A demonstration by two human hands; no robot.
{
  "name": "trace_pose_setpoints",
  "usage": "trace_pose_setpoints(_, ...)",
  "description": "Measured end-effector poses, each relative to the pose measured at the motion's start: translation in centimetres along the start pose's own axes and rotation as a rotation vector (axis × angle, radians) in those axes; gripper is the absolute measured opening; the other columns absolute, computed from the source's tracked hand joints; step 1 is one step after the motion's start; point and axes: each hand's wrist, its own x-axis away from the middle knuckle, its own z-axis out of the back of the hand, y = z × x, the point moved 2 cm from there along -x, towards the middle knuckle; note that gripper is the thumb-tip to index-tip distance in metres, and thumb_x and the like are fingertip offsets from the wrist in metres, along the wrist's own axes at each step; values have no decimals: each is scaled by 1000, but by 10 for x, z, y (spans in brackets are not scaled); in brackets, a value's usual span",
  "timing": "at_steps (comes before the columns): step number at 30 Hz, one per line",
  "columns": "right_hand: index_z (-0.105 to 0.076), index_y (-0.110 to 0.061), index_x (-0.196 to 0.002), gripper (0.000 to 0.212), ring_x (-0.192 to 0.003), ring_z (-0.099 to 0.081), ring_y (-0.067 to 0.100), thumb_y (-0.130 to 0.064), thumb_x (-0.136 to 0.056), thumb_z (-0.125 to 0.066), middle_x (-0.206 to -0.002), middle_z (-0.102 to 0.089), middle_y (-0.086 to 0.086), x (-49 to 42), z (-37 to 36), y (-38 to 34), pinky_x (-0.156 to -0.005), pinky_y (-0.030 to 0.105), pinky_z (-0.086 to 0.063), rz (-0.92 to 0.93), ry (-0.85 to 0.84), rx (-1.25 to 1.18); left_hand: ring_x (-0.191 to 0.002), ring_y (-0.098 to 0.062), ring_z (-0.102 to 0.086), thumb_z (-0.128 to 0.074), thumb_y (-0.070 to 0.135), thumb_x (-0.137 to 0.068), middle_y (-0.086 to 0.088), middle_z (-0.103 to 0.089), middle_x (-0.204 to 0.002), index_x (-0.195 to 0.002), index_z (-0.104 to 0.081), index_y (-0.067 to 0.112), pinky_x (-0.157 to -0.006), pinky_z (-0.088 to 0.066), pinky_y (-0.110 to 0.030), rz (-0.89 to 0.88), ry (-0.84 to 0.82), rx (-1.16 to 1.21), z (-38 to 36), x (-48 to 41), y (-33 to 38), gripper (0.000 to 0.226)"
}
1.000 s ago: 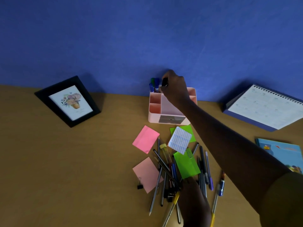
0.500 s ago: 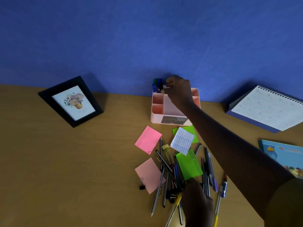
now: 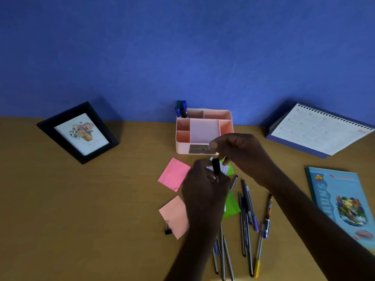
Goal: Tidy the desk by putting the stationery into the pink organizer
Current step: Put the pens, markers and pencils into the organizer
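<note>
The pink organizer stands against the blue wall, with three markers upright in its back left compartment. In front of it my left hand is shut on a black marker, tip upward. My right hand hovers just right of that marker, fingers curled, holding nothing that I can see. Loose pens lie scattered on the desk under and right of my hands, among pink sticky notes, a green sticky note and a small black binder clip.
A black picture frame leans at the back left. A desk calendar stands at the back right, and a blue book lies at the right edge. The wooden desk stretches bare to the left.
My right hand left the organizer's back compartment, where a marker now stands, and came down in front of it. My left hand rose from the pen pile with a black marker.
</note>
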Motion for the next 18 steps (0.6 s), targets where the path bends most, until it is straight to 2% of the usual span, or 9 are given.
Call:
trace_pose_setpoints(4,-83,-18,-108,17,-95,-80,19,-25,-92,-82,-99,-83,-1,8,1,-5,-91,48,-65,60,15,-58,-84,-10,-74,-80,24,-87,5,-76,-95,-112,-70,17,-73,-63,-39,-123,98,11,6,-24,20,28)
trace_pose_setpoints(8,-83,-16,-107,15,-90,-80,18,-19,-92,-83,-95,-83,-3,-2,7,-19,-88,49,-65,141,113,-22,-95,-13,-75,-78,21,-94,0,-77,-106,-118,-70,12,-82,-65,-38,-244,128,37,3,-47,24,27)
trace_pose_setpoints(13,-81,-21,-104,13,-84,-76,6,-29,-94,-79,-93,-80,-10,-32,19,-35,-81,36,-63,306,260,199,-97,-13,-76,-77,16,-97,-4,-78,-109,-124,-72,9,-81,-64,-27,-269,136,70,16,-62,19,29)
trace_pose_setpoints(16,-81,-19,-103,8,-86,-74,-1,-22,-95,-78,-93,-77,-14,-54,26,-43,-83,26,-62,400,366,235,-92,-10,-76,-75,10,-96,-2,-79,-105,-116,-75,8,-80,-64,-24,-256,144,24,29,-65,-3,21)
trace_pose_setpoints(18,-82,-16,-101,7,-85,-74,-1,-19,-95,-78,-91,-77,-12,-69,28,-46,-82,21,-61,416,414,234,-86,-1,-73,-74,8,-95,3,-79,-98,-109,-76,12,-77,-59,-14,-232,162,-32,37,-62,-18,15)
